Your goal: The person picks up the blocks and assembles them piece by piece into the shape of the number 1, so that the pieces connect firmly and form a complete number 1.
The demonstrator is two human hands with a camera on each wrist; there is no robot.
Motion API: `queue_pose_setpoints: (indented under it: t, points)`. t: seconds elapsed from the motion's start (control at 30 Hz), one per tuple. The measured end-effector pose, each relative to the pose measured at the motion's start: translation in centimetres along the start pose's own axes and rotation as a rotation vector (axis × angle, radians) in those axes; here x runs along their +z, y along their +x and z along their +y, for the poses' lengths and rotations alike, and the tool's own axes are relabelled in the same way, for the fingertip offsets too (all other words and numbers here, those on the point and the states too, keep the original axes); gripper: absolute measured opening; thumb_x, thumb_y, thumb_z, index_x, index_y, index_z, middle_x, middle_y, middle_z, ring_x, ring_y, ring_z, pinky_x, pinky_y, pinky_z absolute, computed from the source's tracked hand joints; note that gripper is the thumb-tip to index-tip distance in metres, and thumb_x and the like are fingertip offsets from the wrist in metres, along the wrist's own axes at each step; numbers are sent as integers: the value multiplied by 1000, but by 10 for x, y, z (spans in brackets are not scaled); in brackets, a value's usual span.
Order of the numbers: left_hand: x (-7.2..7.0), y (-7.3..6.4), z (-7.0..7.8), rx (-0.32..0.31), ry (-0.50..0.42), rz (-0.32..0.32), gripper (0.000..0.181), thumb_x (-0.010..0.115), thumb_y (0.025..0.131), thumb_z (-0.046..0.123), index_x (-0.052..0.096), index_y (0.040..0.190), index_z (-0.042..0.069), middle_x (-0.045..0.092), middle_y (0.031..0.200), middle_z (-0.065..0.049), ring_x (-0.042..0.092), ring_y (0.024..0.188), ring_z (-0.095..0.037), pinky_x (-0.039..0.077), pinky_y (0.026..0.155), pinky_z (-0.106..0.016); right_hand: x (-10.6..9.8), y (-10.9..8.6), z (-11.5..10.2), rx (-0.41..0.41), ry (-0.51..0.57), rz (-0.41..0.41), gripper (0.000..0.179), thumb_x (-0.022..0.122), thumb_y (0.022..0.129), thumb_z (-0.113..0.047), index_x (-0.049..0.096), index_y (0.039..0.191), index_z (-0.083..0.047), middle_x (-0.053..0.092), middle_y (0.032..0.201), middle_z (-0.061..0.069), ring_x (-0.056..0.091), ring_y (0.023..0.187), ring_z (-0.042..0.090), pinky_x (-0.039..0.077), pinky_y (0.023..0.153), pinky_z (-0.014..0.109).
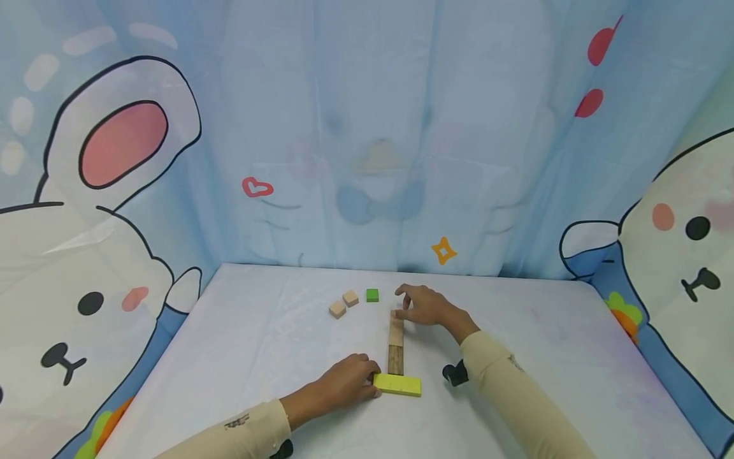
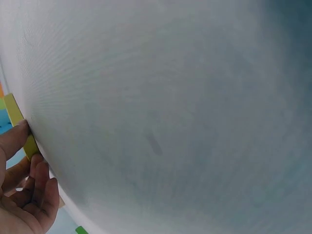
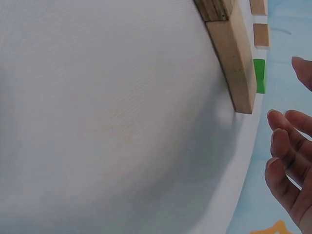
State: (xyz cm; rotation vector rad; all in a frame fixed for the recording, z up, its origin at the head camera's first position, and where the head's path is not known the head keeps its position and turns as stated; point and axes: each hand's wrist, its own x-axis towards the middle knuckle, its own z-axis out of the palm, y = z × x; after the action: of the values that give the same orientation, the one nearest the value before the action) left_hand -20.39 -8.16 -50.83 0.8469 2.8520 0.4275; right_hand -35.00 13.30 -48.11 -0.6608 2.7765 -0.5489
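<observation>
A flat yellow block (image 1: 399, 384) lies crosswise near the front of the table, and my left hand (image 1: 343, 384) pinches its left end between thumb and fingers. In the left wrist view the fingertips sit on both sides of the yellow block (image 2: 14, 111). Behind it, a darker brown wooden block (image 1: 395, 361) and a pale wooden block (image 1: 396, 333) lie end to end in a line pointing away from me. At the far end of the pale block hovers my right hand (image 1: 429, 306). The right wrist view shows its fingers spread apart, holding nothing, beside the pale block (image 3: 234, 61).
Two small wooden cubes, one nearer (image 1: 338, 310) and one farther (image 1: 350, 298), lie left of the line. A green cube (image 1: 372, 295) sits beside them. A white cloth covers the table (image 1: 275, 344); a blue printed curtain (image 1: 367, 127) hangs behind it.
</observation>
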Motion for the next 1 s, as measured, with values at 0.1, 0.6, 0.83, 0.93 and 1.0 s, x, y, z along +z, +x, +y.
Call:
queue_pose_setpoints:
  t: [0.1, 0.6, 0.83, 0.93, 1.0]
  points:
    - [-1, 0, 0, -7, -2, -6, 35, 80, 86, 31, 73, 114, 12, 66, 92, 7, 51, 78, 2, 49, 72, -17, -2, 2, -4, -3, -2, 14, 59, 70, 92, -43, 55, 137, -8, 69, 104, 5, 60, 83, 16, 52, 74, 38]
    - [-2, 0, 1, -30, -15, -31, 33, 80, 87, 31, 73, 113, 13, 66, 92, 8, 52, 78, 2, 49, 73, -17, -5, 10, -11, -20, 9, 23, 61, 73, 90, -42, 55, 137, -8, 69, 102, 5, 61, 83, 16, 53, 74, 38]
    - [-2, 0, 1, -36, -19, -29, 32, 80, 86, 31, 73, 113, 13, 67, 94, 8, 52, 79, 2, 50, 74, -17, -7, 17, -18, -16, 11, 12, 59, 74, 90, -40, 56, 136, -8, 69, 102, 5, 61, 85, 18, 53, 76, 40]
    - [-2, 0, 0, -34, -18, -25, 33, 80, 86, 30, 73, 113, 13, 68, 94, 8, 53, 80, 2, 50, 75, -17, -9, 19, -21, -12, 13, 7, 59, 74, 90, -40, 56, 136, -8, 69, 102, 5, 61, 85, 18, 53, 77, 39]
    - [-3, 0, 1, -32, -18, -22, 33, 80, 86, 30, 73, 113, 13, 68, 94, 8, 53, 80, 2, 50, 75, -16, -9, 21, -22, -5, 11, 5, 59, 74, 89, -40, 56, 136, -9, 69, 102, 5, 60, 86, 18, 53, 77, 39]
